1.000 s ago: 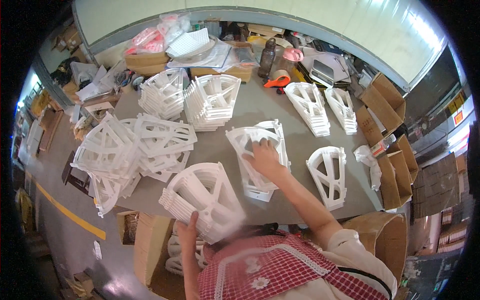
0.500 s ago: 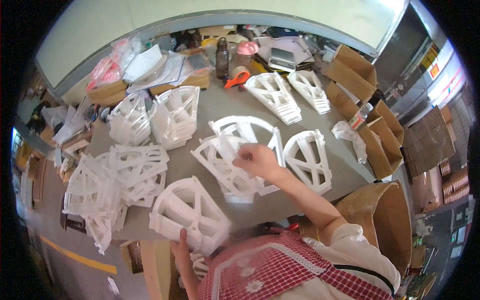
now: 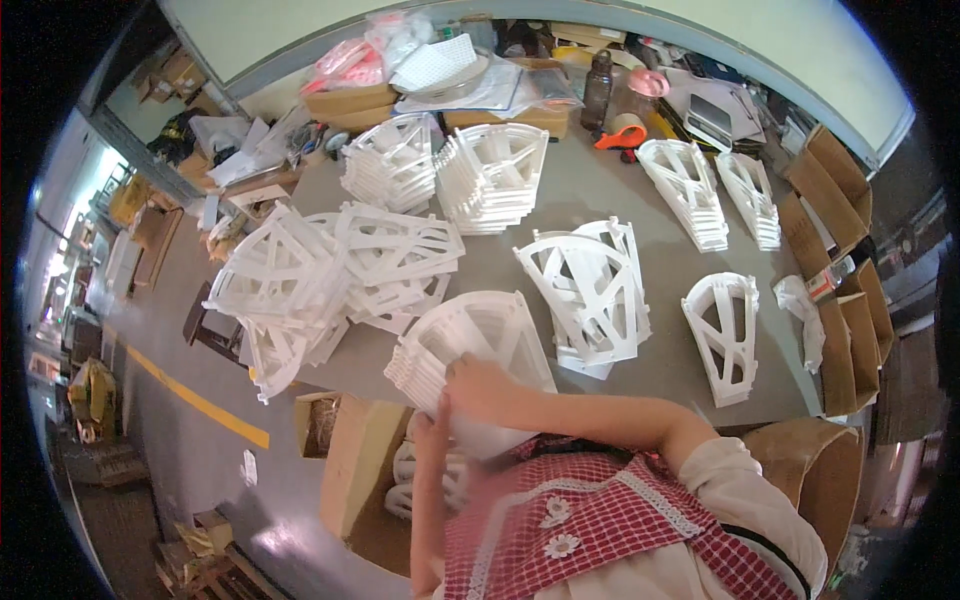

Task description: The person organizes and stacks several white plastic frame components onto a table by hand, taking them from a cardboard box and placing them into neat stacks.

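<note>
A stack of white plastic fan-shaped frames (image 3: 510, 330) stands tilted at the table's near edge, close to my body. My left hand (image 3: 432, 430) grips its lower left side, the fingers partly hidden by the frames. Across the stack reaches my right arm, and my right hand (image 3: 480, 395) is closed at the top frame's face, its fingertips partly hidden. Beyond, on the table, lies a loose pile of the same frames (image 3: 585, 290). A single group of frames (image 3: 722, 335) rests farther right. To the left, more frames (image 3: 290, 265) are heaped in disorder.
Neat stacks of frames (image 3: 495, 170) stand at the back. A tape dispenser (image 3: 622, 137) and a dark bottle (image 3: 597, 90) are behind them. Cardboard boxes (image 3: 835, 190) line the right edge. An open carton (image 3: 365, 470) with white parts sits below the table's near edge.
My right hand has moved from the middle pile toward me, onto the stack held by my left hand. The view has swung left, so the table appears shifted right.
</note>
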### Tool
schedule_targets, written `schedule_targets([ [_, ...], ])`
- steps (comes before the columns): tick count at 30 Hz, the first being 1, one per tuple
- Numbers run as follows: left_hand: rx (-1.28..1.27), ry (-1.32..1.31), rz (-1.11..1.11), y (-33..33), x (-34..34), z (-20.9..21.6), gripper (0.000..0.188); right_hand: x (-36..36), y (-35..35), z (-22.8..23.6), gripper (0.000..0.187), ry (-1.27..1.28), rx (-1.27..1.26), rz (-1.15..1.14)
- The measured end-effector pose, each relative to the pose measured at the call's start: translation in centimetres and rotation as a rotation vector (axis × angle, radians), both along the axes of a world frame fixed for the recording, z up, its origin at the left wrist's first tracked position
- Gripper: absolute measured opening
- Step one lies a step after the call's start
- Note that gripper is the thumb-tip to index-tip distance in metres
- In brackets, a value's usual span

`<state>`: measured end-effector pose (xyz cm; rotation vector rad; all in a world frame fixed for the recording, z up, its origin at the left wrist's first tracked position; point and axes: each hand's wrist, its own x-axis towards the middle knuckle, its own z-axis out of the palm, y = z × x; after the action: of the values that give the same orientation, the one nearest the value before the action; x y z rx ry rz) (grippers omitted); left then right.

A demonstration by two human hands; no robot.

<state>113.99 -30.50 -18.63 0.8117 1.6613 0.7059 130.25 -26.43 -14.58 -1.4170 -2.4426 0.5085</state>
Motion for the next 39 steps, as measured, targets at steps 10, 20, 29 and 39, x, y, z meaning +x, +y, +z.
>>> schedule_targets([
  [10,0.064,0.224,-0.164,0.8,0.3,0.2,0.076,7.8,2.1,3.8,0.043,-0.015,0.130,-0.434],
  [20,-0.109,0.073,-0.209,1.4,0.7,1.5,0.072,18.0,-0.5,3.1,0.026,-0.074,0.436,-0.563],
  [29,-0.012,0.019,-0.218,1.4,2.8,0.0,0.064,36.4,-10.0,6.0,0.017,0.278,0.191,-1.433],
  [39,-0.012,0.028,-0.227,1.6,4.0,0.5,0.060,43.2,-17.0,-1.9,0.018,-0.033,0.008,-1.561],
])
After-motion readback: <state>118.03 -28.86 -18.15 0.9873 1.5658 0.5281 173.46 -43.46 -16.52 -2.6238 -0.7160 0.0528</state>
